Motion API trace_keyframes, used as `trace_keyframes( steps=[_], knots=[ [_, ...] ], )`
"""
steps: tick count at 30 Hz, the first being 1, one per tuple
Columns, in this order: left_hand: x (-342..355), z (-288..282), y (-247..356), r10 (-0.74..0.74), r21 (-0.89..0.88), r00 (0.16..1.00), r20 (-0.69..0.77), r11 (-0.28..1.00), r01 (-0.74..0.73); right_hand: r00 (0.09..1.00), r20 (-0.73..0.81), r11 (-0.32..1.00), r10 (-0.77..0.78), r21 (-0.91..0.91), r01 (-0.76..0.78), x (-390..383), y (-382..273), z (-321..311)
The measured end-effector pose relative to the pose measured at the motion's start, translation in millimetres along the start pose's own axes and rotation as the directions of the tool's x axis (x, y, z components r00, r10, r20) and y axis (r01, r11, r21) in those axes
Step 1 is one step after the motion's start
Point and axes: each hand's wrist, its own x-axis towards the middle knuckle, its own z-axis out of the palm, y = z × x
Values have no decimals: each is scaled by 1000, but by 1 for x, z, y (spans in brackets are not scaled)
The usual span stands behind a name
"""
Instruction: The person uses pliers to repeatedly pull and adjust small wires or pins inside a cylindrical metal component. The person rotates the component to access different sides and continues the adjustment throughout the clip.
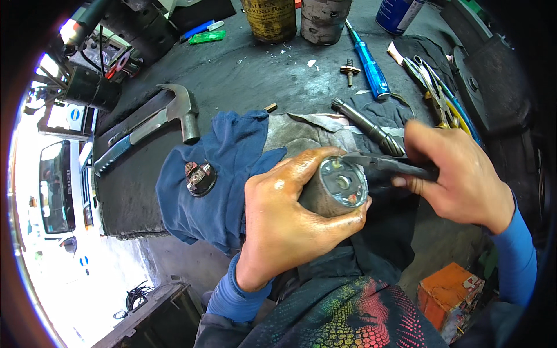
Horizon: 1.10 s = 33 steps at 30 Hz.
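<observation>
My left hand [290,220] is wrapped around a grey metal cylinder [325,203], whose round end faces up and shows fittings inside. My right hand [449,177] grips a dark metal tool, apparently pliers [389,165], with its tip touching the cylinder's upper right rim. Left of my hands, a small round black part with metal terminals [203,180] lies on a blue cloth [226,145]. A splined steel shaft [362,124] lies just beyond my hands on light rags [293,133].
A hammer [188,124] lies at left; a blue screwdriver [371,66], small bolt [350,72] and several pliers [441,87] at back right. Tins [322,26] stand at the back of the dark bench [261,69]. An orange box [441,290] is below right; a vehicle [55,185] is outside left.
</observation>
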Motion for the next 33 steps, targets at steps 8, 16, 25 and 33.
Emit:
trace_keyframes(
  steps=[8,16,25,33],
  knots=[
    [0,2,0,5,1,1000,-3,1000,-5,970,-158,878,-186,-469,92,-12,-6,10],
    [1,1,3,7,44,1000,-3,999,-7,956,-179,796,-234,-600,82,-13,-12,16],
    [0,-1,4,1,35,1000,7,999,-1,952,-213,828,-221,-557,68,-11,-12,23],
    [-1,-2,3,-6,30,1000,17,1000,5,955,-204,830,-215,-553,69,-9,-12,24]
  ],
)
